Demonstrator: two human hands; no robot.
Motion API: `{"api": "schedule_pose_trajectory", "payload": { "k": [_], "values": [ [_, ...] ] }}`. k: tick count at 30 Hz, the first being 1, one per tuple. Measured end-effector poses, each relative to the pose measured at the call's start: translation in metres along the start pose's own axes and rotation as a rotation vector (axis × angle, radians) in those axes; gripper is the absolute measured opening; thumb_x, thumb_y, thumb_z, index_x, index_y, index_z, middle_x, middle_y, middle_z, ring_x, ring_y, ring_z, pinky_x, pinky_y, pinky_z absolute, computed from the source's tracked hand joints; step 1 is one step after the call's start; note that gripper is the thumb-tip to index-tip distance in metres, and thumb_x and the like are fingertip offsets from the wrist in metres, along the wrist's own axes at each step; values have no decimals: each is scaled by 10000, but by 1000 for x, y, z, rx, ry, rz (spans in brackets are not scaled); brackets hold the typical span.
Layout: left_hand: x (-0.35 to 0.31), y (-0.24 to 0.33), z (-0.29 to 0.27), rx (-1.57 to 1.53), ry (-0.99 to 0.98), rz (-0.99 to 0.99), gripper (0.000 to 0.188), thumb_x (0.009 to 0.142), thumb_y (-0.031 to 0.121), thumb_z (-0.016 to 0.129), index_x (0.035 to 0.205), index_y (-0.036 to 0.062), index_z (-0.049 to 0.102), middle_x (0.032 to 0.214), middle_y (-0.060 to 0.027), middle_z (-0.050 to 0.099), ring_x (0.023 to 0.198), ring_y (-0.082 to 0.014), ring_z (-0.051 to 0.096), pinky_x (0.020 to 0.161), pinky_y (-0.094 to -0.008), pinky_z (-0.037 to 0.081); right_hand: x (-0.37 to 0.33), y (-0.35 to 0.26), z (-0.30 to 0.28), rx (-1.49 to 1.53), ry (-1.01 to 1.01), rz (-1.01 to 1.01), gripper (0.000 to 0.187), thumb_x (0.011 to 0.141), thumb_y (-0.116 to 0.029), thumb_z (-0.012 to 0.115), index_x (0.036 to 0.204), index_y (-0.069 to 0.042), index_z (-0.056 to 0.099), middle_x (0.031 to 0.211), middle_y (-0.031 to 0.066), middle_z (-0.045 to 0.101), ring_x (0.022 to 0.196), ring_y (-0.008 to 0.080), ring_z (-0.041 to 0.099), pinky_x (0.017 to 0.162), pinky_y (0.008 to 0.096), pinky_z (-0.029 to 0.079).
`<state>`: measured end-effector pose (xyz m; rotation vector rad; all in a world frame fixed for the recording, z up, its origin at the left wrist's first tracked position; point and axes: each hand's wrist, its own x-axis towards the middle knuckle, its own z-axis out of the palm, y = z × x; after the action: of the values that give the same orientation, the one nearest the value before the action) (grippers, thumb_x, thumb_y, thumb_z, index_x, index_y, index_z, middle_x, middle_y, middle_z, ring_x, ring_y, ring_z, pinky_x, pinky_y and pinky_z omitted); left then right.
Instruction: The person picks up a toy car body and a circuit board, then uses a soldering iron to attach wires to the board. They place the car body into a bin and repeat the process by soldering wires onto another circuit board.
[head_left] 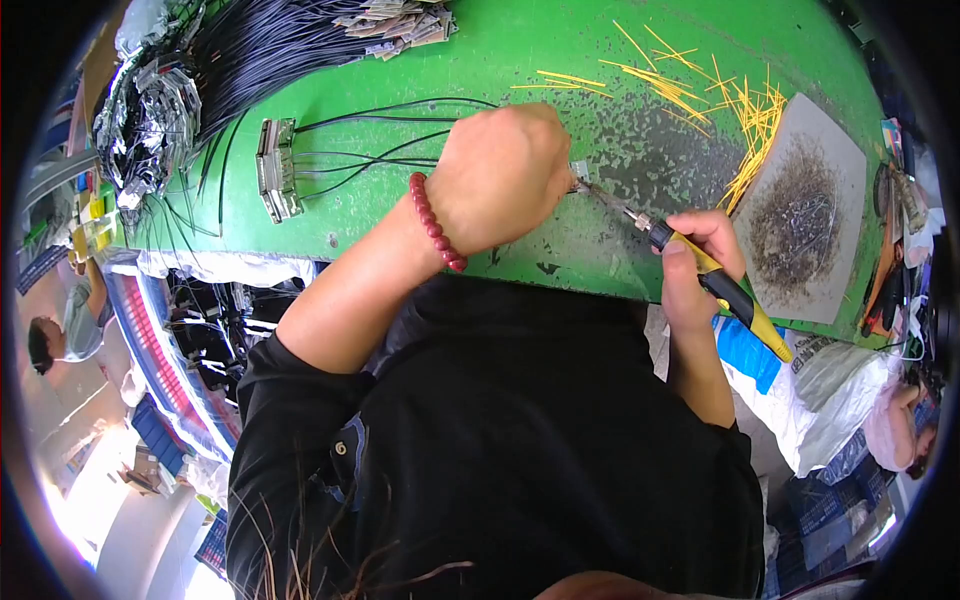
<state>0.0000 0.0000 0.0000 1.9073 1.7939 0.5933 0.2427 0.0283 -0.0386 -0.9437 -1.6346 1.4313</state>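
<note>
My left hand [508, 172], with a red bead bracelet [424, 205] at its wrist, is closed over the ends of several thin black cables [385, 119]. These cables run left to a stack of flat metal pieces [279, 170] on the table. A small pale part [579, 171] shows just past my fingertips; how they grip it is hidden by the hand. My right hand [698, 252] is wrapped round a yellow and black soldering iron [738, 298]. The iron's metal tip points up and left, close to the small part; whether it touches cannot be made out.
The green table [480, 75] has a worn dark patch. Thin yellow strands [752, 120] lie beside a grey board [835, 170] with dark residue. At the back left is a bundle of black cables [270, 45]. Tools [885, 270] lie along the right edge; other people sit at both sides.
</note>
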Motion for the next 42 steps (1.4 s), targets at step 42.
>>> {"api": "schedule_pose_trajectory", "payload": {
  "k": [42],
  "values": [
    [1, 18, -3, -120, 52, 255, 104, 674, 40, 726, 722, 26, 634, 800, -102, 654, 760, -288, 635, 663, -364, 516, 99, -72, -134, -246, 319, -199, 178, 911, -18, 566, 1088, -38, 577, 792, 49, 628, 694, 102, 625, 596, 219, 508]
  ]
}}
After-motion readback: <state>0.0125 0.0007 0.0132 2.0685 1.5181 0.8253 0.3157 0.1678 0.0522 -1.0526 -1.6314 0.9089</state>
